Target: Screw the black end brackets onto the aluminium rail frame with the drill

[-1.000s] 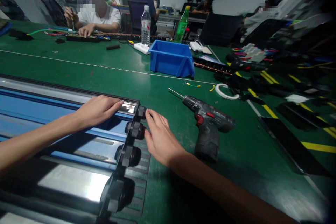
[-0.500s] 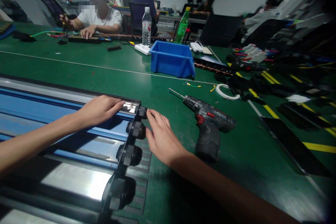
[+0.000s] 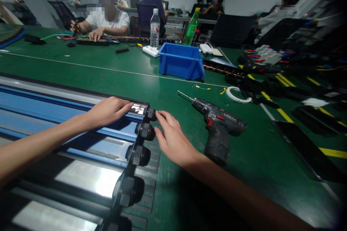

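Observation:
My left hand point(image 3: 111, 111) lies over the far rail of a long blue and silver metal housing point(image 3: 108, 139), close to its end. Its fingers reach forward along the rail and hold nothing I can see. At the black end plate, several black cable glands point(image 3: 144, 131) stick out in a row. My right hand point(image 3: 173, 135) is beside the two farthest glands, its index fingertip at the smallest gland point(image 3: 151, 114) and its thumb apart, near the second one. To the right of that hand a black and red cordless drill point(image 3: 218, 126) lies on its side, its long bit pointing left.
A blue bin point(image 3: 181, 61) stands on the green table point(image 3: 114, 79), with a clear bottle point(image 3: 154, 29) and a green bottle point(image 3: 192, 27) behind it. A white coil point(image 3: 238, 94) and a dark flat panel point(image 3: 306, 148) lie right. Across the table, a person point(image 3: 108, 21) handles wired parts.
The whole view has shifted slightly, with everything sitting a little farther right. Both hands stay at the same places on the housing and the glands.

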Demonstrator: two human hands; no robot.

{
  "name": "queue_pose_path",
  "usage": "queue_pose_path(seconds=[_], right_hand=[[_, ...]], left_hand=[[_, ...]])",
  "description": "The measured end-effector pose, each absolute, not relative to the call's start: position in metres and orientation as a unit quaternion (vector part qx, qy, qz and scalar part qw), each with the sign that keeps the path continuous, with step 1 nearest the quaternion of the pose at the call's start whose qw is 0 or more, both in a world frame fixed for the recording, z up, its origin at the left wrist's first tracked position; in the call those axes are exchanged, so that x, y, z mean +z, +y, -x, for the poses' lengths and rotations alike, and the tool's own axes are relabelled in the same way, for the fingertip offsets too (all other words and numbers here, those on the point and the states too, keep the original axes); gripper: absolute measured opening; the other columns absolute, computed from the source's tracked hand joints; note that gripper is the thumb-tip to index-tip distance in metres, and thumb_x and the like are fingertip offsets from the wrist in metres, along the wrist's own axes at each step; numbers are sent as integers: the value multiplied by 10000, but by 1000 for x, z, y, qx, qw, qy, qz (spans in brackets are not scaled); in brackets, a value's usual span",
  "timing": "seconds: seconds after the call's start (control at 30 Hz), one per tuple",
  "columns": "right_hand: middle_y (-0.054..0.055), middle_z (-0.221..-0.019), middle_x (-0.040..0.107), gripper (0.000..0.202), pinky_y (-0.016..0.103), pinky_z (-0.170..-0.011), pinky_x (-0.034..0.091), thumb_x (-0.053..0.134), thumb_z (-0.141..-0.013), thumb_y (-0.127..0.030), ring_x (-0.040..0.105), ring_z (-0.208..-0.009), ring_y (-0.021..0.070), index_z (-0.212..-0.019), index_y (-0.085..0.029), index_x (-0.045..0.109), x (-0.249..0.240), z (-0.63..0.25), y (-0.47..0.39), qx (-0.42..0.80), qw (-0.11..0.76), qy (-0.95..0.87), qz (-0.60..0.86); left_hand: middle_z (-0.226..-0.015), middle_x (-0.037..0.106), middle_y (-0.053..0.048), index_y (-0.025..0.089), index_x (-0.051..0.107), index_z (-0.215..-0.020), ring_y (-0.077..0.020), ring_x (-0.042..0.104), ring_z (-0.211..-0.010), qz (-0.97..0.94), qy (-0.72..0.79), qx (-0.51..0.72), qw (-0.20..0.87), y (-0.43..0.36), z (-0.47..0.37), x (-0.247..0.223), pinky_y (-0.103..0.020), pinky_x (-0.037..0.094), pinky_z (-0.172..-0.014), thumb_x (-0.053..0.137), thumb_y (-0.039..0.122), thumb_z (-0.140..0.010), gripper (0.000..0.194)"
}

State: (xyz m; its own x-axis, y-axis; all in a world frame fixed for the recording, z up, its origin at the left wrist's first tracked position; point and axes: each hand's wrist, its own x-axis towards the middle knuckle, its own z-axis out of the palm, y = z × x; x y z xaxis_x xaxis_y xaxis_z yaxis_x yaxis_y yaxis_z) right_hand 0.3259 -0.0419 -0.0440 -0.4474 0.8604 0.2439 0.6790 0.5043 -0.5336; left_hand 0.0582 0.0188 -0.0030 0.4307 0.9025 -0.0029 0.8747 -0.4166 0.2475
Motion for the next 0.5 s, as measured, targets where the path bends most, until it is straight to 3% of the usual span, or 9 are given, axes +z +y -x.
queue_pose_path(seconds=[0.17,0.37,0.5], right_hand=[[206,-1502,486,505,505,-1184,401,478,-985,-169,463,-1391,309,-1480,-73,454,-39,-329,-42,161,242,-836,465],[149,-1420,579,418,520,-1162,418,476,-992,-179,510,-1340,282,-1408,-161,514,-14,-326,-62,161,305,-845,409],[92,-1288,677,316,470,-1212,352,525,-993,-206,588,-1232,230,-1305,-198,574,12,-315,-96,215,311,-870,316]], left_hand=[[-692,630,-37,200,559,-745,-174,545,-611,-837,534,63,107,18,-58,-2,-293,290,-598,325,504,-1040,484],[-716,648,-52,194,585,-748,-179,563,-628,-837,532,67,109,18,-57,-2,-296,304,-606,322,512,-1038,504],[-710,648,-51,198,573,-734,-177,554,-617,-840,527,70,104,18,-57,-2,-298,307,-613,325,507,-1038,499]])
